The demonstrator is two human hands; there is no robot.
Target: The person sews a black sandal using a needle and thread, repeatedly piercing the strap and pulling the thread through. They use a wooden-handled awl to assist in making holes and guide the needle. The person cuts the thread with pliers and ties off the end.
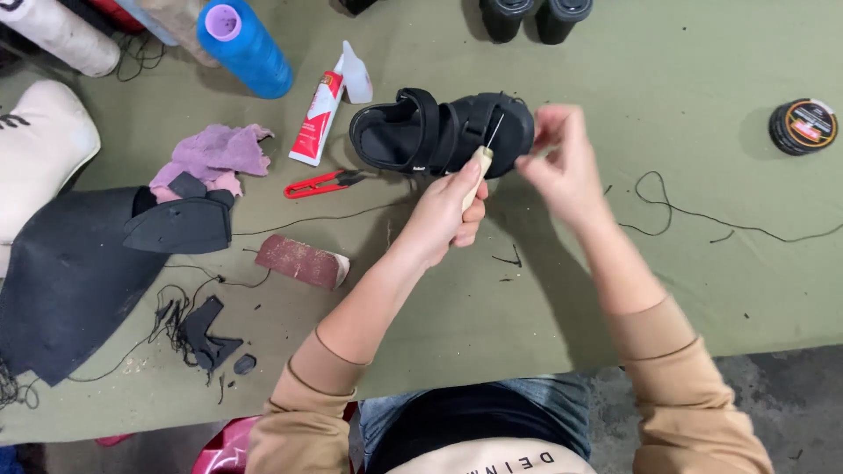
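Stitching the black sandal (439, 132)
My left hand (443, 215) grips the awl (481, 167); my right hand (562, 162) pinches thread, stitching seems unfinished.

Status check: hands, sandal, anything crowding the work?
Left hand grips awl, tip at black sandal. Right hand pinched at sandal's heel end. Glue tube and red snips lie close, apart.

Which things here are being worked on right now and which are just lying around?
In use: black sandal; awl in left hand; right hand at the sandal's end.

Lying about: glue tube, red snips, sanding block, purple cloth, blue thread cone, polish tin.
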